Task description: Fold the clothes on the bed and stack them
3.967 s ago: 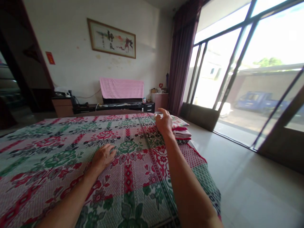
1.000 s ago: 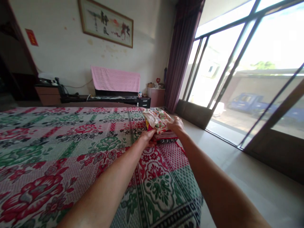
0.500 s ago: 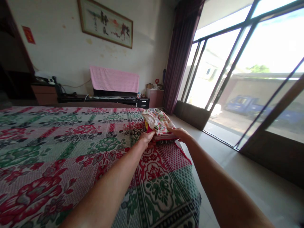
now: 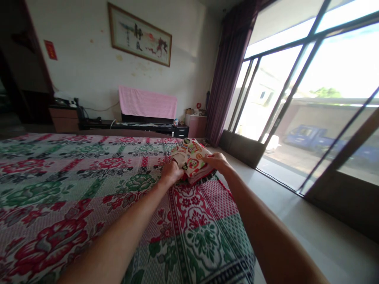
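A stack of folded clothes (image 4: 194, 157) lies at the far right corner of the bedspread (image 4: 133, 182), with a cream, brightly printed piece on top and red and pink layers below. My left hand (image 4: 172, 172) grips the stack's near left side, the fingers partly hidden beneath the cloth. On the opposite side, my right hand (image 4: 217, 161) closes on the right edge, its thumb over the printed top piece. Both arms reach forward across the bedspread, which has red and green flowers.
Beyond the bedspread stands a low black cabinet (image 4: 142, 127) with a pink towel (image 4: 148, 101) draped over something dark on it. A purple curtain (image 4: 226, 79) hangs beside sliding glass doors (image 4: 296, 94). Pale floor (image 4: 284, 213) runs along the right.
The stack has turned a little, and its left side has shifted left along with my left hand. My right hand stays at its right edge. The view has tilted slightly.
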A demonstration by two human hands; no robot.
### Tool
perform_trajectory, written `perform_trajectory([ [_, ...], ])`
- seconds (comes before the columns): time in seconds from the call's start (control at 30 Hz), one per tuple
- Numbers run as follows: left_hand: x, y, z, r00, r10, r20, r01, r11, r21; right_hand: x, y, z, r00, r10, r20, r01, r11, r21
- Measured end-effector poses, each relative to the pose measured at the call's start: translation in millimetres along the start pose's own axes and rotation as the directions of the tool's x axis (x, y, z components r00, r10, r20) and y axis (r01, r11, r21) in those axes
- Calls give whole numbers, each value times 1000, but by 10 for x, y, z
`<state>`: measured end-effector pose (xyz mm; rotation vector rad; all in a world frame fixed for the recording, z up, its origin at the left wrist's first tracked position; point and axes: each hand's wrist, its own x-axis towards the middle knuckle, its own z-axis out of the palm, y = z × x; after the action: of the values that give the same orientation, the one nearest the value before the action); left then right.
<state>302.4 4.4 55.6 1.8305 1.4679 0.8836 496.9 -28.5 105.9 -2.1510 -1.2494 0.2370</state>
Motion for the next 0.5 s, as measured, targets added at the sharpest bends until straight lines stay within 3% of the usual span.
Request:
perform_trajectory([
  [0.07,6,-56,-140,990,106,-90,-106,994,5,-94,-143,47,997,-74,-33,72,996,-61],
  [0.13,-11,-97,-228,989,110,-94,-120,986,-117,-220,-295,115,981,-179,-73,169,978,-126],
  [0.23,-55,-168,-336,999,-21,37,34,915,-403,-469,-533,261,916,-389,-96,365,908,-204],
  [0.33,-92,-284,-521,971,-163,176,237,749,-619,-752,-765,451,822,-569,-34,546,804,-236],
  [0.43,-117,-435,-767,948,-211,239,318,569,-758,-1013,-979,678,750,-660,42,642,712,-285],
  [0.5,-136,-550,-917,939,-204,277,343,503,-793,-1177,-1113,838,692,-718,77,699,639,-319],
])
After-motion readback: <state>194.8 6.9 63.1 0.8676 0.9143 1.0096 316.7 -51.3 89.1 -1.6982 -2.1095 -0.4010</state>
